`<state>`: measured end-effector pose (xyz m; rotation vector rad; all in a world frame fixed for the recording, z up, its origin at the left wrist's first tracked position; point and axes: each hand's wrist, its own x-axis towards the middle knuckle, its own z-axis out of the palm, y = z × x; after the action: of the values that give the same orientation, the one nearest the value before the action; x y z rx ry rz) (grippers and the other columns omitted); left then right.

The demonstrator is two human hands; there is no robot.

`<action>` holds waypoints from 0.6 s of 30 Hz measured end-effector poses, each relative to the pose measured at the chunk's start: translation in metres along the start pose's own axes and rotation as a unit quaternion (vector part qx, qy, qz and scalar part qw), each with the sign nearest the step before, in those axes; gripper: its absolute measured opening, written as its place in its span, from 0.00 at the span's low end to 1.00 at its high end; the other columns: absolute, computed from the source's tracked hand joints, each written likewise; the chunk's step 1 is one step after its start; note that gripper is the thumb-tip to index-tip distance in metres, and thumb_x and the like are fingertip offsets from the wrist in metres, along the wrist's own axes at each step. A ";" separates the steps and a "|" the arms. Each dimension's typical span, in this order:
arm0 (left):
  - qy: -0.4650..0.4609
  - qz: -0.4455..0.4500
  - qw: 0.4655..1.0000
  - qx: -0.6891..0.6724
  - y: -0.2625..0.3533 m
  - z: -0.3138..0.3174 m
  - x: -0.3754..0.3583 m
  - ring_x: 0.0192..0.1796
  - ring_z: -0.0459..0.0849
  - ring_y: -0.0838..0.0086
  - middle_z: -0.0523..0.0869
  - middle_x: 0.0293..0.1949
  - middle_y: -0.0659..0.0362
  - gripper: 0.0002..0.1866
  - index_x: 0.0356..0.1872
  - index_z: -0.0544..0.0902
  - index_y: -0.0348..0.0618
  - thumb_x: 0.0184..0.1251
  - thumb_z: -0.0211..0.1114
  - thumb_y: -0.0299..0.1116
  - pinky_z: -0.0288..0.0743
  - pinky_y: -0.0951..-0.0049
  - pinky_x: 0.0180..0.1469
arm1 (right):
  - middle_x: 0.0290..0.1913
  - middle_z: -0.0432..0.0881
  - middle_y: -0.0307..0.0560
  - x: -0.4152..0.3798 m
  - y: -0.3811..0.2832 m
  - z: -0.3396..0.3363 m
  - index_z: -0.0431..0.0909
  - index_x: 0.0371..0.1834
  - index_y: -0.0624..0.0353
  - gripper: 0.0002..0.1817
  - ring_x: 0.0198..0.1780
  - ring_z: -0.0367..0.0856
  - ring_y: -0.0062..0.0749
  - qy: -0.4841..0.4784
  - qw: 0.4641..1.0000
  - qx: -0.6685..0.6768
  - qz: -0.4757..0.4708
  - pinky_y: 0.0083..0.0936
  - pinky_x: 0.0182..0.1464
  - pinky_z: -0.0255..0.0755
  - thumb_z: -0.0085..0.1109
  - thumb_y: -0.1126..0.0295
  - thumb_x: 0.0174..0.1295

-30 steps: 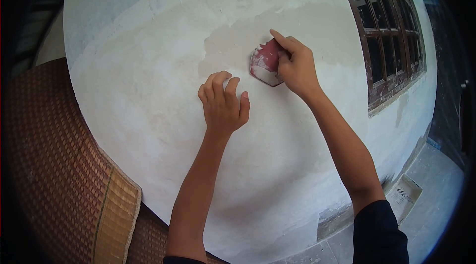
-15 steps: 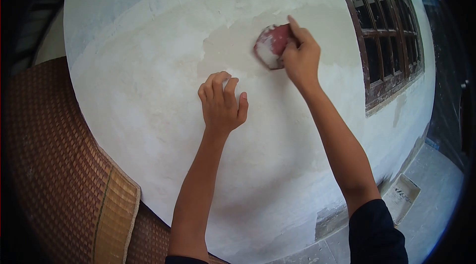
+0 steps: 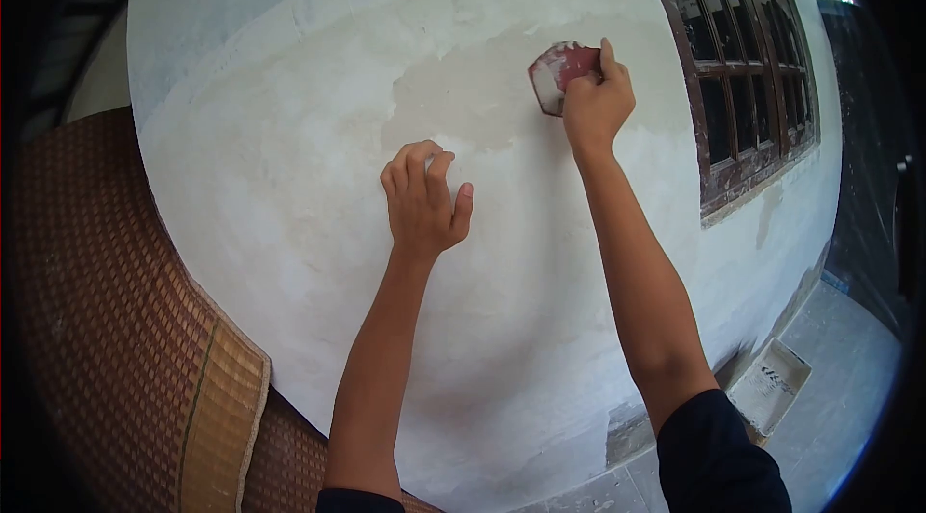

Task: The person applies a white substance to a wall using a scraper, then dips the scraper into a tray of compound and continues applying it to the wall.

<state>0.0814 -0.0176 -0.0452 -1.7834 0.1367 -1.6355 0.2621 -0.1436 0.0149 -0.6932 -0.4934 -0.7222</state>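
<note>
My right hand (image 3: pixel 598 103) grips a red putty scraper (image 3: pixel 558 74) smeared with white filler and presses it flat against the white plastered wall (image 3: pixel 318 127). The scraper lies at the upper right of a darker beige patch (image 3: pixel 473 94) of the wall. My left hand (image 3: pixel 422 200) rests on the wall below that patch with its fingers curled, holding nothing.
A dark wooden window (image 3: pixel 748 60) with several panes is set in the wall to the right. A woven brown mat (image 3: pixel 125 339) stands at the left. On the tiled floor at the lower right lies a cardboard piece (image 3: pixel 772 383).
My right hand has slid the scraper up and to the right across the beige patch. My left hand has stayed nearly in place.
</note>
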 end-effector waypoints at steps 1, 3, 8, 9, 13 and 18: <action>0.001 0.002 1.000 -0.003 0.000 0.000 0.001 0.57 0.70 0.55 0.74 0.54 0.52 0.20 0.56 0.69 0.42 0.70 0.53 0.42 0.58 0.54 0.59 | 0.39 0.81 0.58 0.002 -0.003 -0.004 0.80 0.57 0.65 0.25 0.43 0.81 0.50 0.014 0.999 0.038 0.011 0.34 0.51 0.74 0.48 0.82 0.53; -0.003 -0.001 1.000 -0.001 0.002 0.000 0.001 0.57 0.70 0.55 0.74 0.54 0.51 0.21 0.57 0.69 0.42 0.69 0.53 0.43 0.57 0.54 0.59 | 0.40 0.81 0.58 -0.011 -0.011 -0.002 0.80 0.57 0.65 0.26 0.43 0.81 0.51 -0.060 0.997 0.034 -0.042 0.34 0.51 0.73 0.48 0.83 0.53; -0.013 -0.015 1.000 -0.020 0.001 -0.002 0.001 0.58 0.68 0.55 0.73 0.54 0.51 0.21 0.57 0.69 0.41 0.69 0.53 0.43 0.56 0.54 0.60 | 0.43 0.81 0.59 -0.026 0.000 0.003 0.79 0.58 0.67 0.26 0.45 0.81 0.51 -0.114 0.987 -0.076 -0.082 0.35 0.52 0.73 0.48 0.83 0.52; -0.015 -0.021 0.999 -0.033 0.000 -0.003 0.000 0.58 0.67 0.55 0.73 0.54 0.51 0.21 0.57 0.69 0.41 0.69 0.53 0.43 0.55 0.54 0.60 | 0.43 0.81 0.59 -0.018 0.002 -0.006 0.78 0.59 0.68 0.26 0.45 0.81 0.50 -0.088 0.993 -0.068 -0.044 0.34 0.52 0.73 0.48 0.82 0.53; -0.011 -0.029 0.998 -0.054 0.009 -0.001 -0.003 0.59 0.67 0.55 0.74 0.54 0.51 0.21 0.57 0.69 0.40 0.69 0.52 0.42 0.55 0.54 0.60 | 0.46 0.82 0.56 -0.007 -0.001 -0.044 0.75 0.62 0.68 0.26 0.48 0.81 0.43 -0.109 0.993 -0.036 0.016 0.30 0.55 0.72 0.46 0.81 0.58; 0.006 -0.035 0.989 -0.145 0.067 0.015 -0.006 0.58 0.68 0.56 0.75 0.52 0.51 0.20 0.56 0.69 0.40 0.69 0.51 0.41 0.55 0.54 0.59 | 0.49 0.83 0.57 -0.008 0.007 -0.090 0.75 0.63 0.67 0.25 0.52 0.81 0.40 -0.181 0.977 -0.058 0.091 0.30 0.58 0.71 0.47 0.80 0.59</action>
<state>0.1188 -0.0582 -0.0860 -2.0147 0.3364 -1.7476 0.2777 -0.2008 -0.0534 -0.9754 -0.7135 -0.4543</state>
